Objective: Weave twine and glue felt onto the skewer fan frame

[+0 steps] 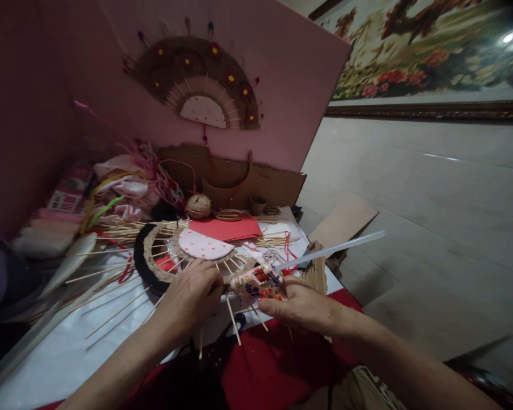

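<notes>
A half-round craft fan (205, 244) lies low on the table, with thin sticks fanning out, a twine band, a black outer edge and a white dotted centre. My left hand (199, 287) is closed at the fan's near edge, its fingertips partly hidden. In my right hand (301, 302) is a flower-patterned glue gun (259, 282), its front end close to my left fingers. A long translucent glue stick (333, 250) juts out from its back toward the upper right. The right fingers are wrapped round the far side, mostly out of sight.
A finished fan (200, 85) hangs on the pink board behind. Along the back are a twine ball (198, 206), red paper (226, 228), cardboard (256, 185) and a heap of pink cloth (122, 185). Scissors (239, 322) lie partly hidden under the sticks.
</notes>
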{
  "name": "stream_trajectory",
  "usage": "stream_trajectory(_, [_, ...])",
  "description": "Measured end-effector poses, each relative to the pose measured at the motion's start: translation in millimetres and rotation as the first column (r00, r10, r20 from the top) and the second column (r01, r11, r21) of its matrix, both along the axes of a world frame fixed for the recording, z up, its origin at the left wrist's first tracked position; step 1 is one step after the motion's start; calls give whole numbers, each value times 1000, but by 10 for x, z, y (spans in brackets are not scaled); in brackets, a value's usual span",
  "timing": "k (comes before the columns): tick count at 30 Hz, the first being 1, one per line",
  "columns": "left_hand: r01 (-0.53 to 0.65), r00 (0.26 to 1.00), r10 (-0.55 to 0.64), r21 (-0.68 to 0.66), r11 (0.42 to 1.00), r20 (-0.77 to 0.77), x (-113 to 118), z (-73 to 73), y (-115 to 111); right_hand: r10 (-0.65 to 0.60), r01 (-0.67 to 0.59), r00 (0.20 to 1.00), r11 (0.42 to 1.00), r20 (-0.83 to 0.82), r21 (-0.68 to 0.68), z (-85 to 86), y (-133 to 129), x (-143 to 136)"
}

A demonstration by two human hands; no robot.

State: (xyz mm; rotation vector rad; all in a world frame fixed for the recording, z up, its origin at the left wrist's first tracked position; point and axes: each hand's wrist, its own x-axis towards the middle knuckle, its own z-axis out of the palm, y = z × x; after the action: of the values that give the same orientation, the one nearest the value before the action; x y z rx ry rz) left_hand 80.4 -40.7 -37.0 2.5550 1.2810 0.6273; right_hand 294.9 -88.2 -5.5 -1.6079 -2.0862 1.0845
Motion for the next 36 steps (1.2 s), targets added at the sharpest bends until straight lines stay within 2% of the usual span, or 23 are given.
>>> stream_trajectory(6, [1,1000,-1,14,1000,2,-10,-12,-4,-46,46,999,999,23,-16,-1,-17,3])
stream_trajectory(14, [35,999,-36,36,999,38,-10,-22,13,53,-53,999,999,9,2,-11,2,-42])
stream_trajectory(18, [25,999,-27,36,999,37,-14,-26,8,35,-35,999,999,26,7,-6,10,-50])
stream_trajectory(27, [12,1000,-12,4,1000,17,-7,1,4,80,-81,996,997,-32,-9,-6,-2,-32])
stream_trajectory(33, [17,999,-17,12,1000,33,-16,-15,10,53,-53,998,999,-26,-1,-20,-15,-21])
stream_trajectory(36, [20,999,-21,16,1000,39,-19,-24,8,-16,17,999,1000,-32,0,-19,-32,-26])
